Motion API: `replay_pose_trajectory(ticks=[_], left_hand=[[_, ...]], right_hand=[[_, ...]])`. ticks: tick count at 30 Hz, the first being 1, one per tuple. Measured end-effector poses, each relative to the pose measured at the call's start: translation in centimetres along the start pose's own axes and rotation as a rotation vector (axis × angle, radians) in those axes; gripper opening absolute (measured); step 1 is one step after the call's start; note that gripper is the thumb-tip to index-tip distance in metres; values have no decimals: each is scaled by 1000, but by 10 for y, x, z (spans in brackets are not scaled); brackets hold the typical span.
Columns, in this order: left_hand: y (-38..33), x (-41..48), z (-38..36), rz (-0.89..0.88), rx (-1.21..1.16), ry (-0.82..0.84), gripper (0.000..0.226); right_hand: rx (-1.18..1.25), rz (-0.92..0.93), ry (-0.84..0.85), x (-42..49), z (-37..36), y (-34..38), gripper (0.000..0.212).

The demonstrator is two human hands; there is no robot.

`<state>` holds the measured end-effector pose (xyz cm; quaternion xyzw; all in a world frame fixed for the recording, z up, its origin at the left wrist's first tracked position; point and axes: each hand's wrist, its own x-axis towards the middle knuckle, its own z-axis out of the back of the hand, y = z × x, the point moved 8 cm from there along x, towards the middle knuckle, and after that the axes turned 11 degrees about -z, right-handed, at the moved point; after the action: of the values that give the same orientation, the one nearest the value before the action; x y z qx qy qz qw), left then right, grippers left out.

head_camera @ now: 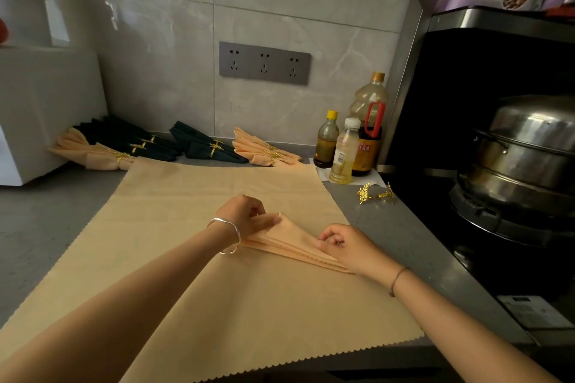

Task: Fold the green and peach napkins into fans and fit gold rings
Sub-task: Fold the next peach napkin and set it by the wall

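Left grip (249, 218): pinching the far end of the pleats (289, 241).
Right grip (345, 246): pinching their near end.
Napkin (217, 289): peach, spread on the bench (46, 221), pleated along its right side.
Rings (364, 193): two, loose near the bottles.
Bottles (343, 152): three, holding pale yellow to dark liquid.
Pot (525, 140): lidded, contents hidden.
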<state>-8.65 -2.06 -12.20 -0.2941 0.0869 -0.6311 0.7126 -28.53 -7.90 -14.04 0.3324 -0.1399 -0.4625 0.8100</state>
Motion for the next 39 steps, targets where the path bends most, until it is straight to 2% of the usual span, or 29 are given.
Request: replay_pose_trajectory(ticks=[4,7,9,12,16,19,22,25,27,30,32,36,39], left_hand=[[-6,-5,8,-13,139,-45,32],[-39,-13,16,-311,194,-139,34],[-61,-21,6,-520,177,-41,41],[-77,-34,-22,-618,308,165,51],[-77,-35,-36,-605,422,157,66],[-81,-28,-37,-598,430,112,69],[-89,-19,-36,-613,444,63,63],[-88,-1,-37,-581,520,101,51],[-86,11,-36,-551,548,124,45],[-79,29,-35,-470,508,193,45],[-75,39,-34,-426,469,191,45],[-62,55,-29,-368,461,85,44],[-52,60,-26,-318,460,34,44]], right_hand=[[-63,-20,-43,3,1,-7,17],[-190,12,-121,-2,6,-3,23],[-269,26,-152,-4,9,3,26],[-350,3,-174,-5,10,8,28],[-362,-67,-130,1,7,4,32],[-90,-134,-56,8,10,-2,33],[224,-215,21,14,22,-9,26],[316,-252,77,25,29,-23,29],[302,-232,-9,40,39,-34,23],[314,-210,-363,69,72,-61,12],[229,-199,-544,82,89,-78,18],[138,-207,-604,109,93,-96,45],[44,-245,-593,124,92,-106,49]])
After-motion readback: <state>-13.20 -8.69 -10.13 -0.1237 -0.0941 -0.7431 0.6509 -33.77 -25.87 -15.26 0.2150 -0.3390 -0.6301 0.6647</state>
